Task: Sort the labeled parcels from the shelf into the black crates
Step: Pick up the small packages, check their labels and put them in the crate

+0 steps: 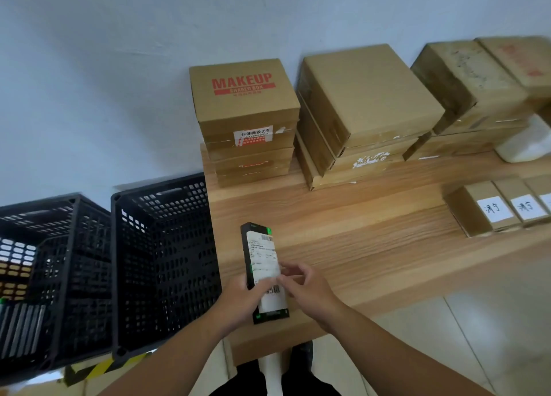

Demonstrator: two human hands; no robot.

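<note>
Parcel (262, 264), black with a white label, sat low centre over the desk's (372, 243) near edge. Left hand (238, 298) gripped its side, right hand (310, 287) pinched its right edge. Black crates (167, 261) stood lower left.

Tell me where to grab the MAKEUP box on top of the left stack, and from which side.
Take the MAKEUP box by its left and right side faces, coming from the front. It stands upright atop its stack, with the wall behind. Its left face is free, but the neighbouring stack sits close on the right, so probably slide it forward first.
</note>
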